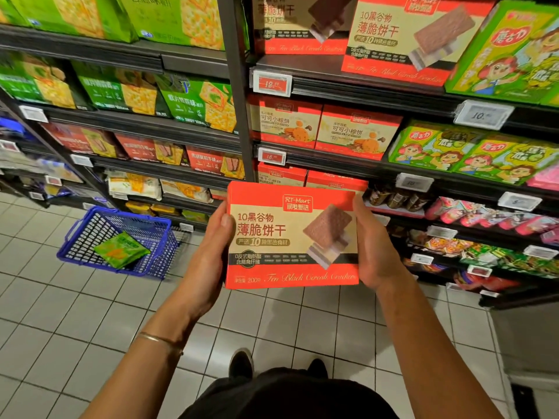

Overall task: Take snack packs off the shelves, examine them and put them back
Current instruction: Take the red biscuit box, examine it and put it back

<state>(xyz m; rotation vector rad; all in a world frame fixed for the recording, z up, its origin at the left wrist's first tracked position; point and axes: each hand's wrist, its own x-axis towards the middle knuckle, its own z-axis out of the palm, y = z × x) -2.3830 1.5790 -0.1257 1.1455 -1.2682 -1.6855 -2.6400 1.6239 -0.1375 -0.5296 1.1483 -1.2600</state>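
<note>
Nearest the camera: dark clothing, shoes (240, 362) on the tiled floor (60, 328), and both forearms reaching forward. There is a thin bracelet (157, 338) on the left wrist.

The left hand (208, 252) grips the left edge of the red cracker box (290, 237), with its thumb over the front face. The right hand (375, 252) clamps the right edge. On both hands the rest of the fingers go behind the box and are hidden, but they are clearly grasping it, not released.

The box is off the shelf, held in mid-air over the floor with its printed front tilted up at the camera. The side-edge grip probably keeps the label uncovered for reading. Likely step: examine. Putting it back is not yet done.

A blue basket (72, 234) sits on the floor to the left, well apart from the box, with one green pack (121, 249) lying inside. It is parked there so both hands are free, I'd guess.

Beyond are the dark shelves (332, 74), stocked with packs facing out. Matching red boxes (399, 40) stand on the top shelf at right, which is the likely return slot. I cannot tell which gap is the right one. The price tag (272, 83) below them is blurred. There are green packs (196, 107) at upper left. The return needs a lift up and forward, and the neighbouring boxes stand close together, so there is a risk of knocking one.
</note>
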